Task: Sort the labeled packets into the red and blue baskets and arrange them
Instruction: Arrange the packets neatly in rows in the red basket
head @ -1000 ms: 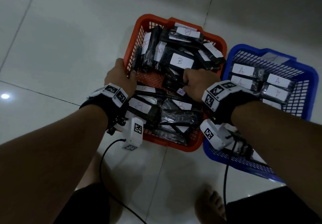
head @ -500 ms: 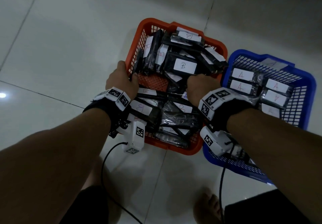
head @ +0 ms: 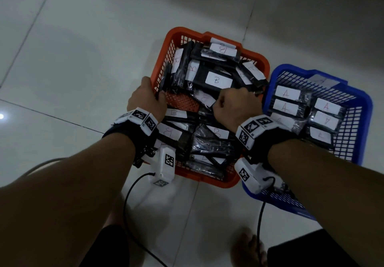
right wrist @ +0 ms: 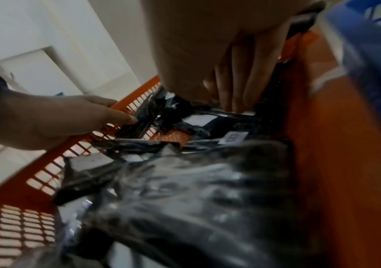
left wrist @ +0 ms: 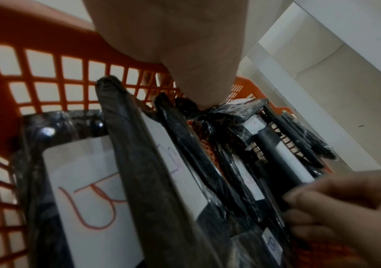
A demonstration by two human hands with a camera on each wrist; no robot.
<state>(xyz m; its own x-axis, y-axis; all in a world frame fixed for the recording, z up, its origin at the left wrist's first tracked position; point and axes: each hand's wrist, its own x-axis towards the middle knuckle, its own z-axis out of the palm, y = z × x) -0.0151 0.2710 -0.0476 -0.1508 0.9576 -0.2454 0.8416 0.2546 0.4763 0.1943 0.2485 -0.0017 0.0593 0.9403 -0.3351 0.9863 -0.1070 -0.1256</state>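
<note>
Both hands reach into the red basket. Left hand curls over its left rim, thumb on an upright black packet. Right hand, fingers bent down, pinches packets by the basket's right wall. Black packets labelled B fill it; A packets lie in the blue basket just right.

We count two baskets on the floor: one red basket and one blue basket. We can read at least nine B-labelled packets in the red one; six labelled packets show in the blue, four clearly reading A.
</note>
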